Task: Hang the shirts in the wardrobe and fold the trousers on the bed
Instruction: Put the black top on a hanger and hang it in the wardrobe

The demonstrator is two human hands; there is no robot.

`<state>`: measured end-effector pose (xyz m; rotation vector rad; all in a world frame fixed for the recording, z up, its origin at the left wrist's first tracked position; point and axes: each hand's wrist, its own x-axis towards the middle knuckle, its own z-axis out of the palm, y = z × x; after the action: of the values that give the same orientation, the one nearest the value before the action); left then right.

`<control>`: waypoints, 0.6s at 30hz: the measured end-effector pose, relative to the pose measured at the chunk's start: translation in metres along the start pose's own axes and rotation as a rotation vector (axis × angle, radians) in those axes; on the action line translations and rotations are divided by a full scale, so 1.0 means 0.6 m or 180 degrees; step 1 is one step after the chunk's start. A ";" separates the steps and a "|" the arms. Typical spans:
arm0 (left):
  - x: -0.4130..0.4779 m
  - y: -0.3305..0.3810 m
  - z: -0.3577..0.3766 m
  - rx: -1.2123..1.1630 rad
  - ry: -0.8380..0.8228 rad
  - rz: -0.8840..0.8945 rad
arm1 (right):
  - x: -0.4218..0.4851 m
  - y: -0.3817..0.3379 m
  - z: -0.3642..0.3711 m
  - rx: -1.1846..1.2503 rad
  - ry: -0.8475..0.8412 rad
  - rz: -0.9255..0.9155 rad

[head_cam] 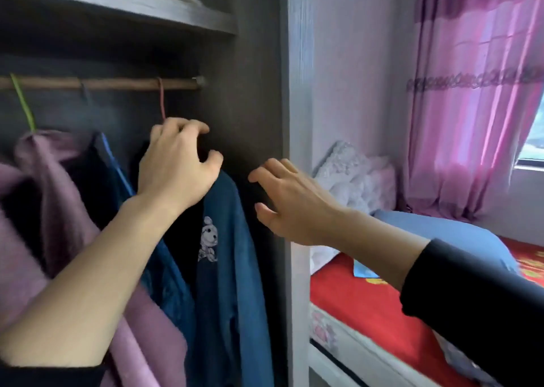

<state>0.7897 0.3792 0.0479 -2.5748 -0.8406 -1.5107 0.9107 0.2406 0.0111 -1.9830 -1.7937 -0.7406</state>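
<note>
A dark blue shirt [226,268] with a small bear print hangs from a pink hanger [161,98] on the wooden wardrobe rail [117,83]. My left hand [176,165] hovers at the shirt's collar just below the hanger hook, fingers loosely curled and holding nothing. To the right, my right hand [288,201] floats with spread fingers beside the shirt's shoulder, in front of the wardrobe's side panel [259,106]. The bed [368,313] with a red cover lies at the right.
A mauve garment [59,210] on a green hanger [25,103] and another blue garment [164,283] hang to the left. A shelf [132,6] runs above the rail. A blue pillow [459,236], white bedding [353,177] and pink curtains [477,106] are at the right.
</note>
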 end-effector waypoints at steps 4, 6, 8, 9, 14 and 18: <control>-0.087 0.143 0.049 -0.0439 0.0149 0.0370 | -0.162 0.066 -0.032 0.0085 -0.0050 0.0285; -0.131 0.213 0.086 -0.0542 0.0097 0.0565 | -0.243 0.108 -0.040 0.0088 -0.0127 0.0561; -0.173 0.280 0.132 -0.0695 -0.0141 0.0593 | -0.319 0.153 -0.043 0.0060 -0.0262 0.0889; -0.192 0.311 0.157 -0.0774 -0.0317 0.0582 | -0.355 0.175 -0.043 0.0054 -0.0341 0.1069; -0.282 0.462 0.295 -0.0934 -0.1294 0.0582 | -0.523 0.288 -0.035 -0.0027 -0.0929 0.1928; -0.356 0.574 0.408 -0.1079 -0.1919 0.0614 | -0.631 0.380 -0.015 -0.0101 -0.1239 0.2405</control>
<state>1.0657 0.0662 -0.1761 -3.3140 -0.3510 -0.8865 1.1144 -0.0952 -0.1919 -2.6863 -1.0216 -0.1431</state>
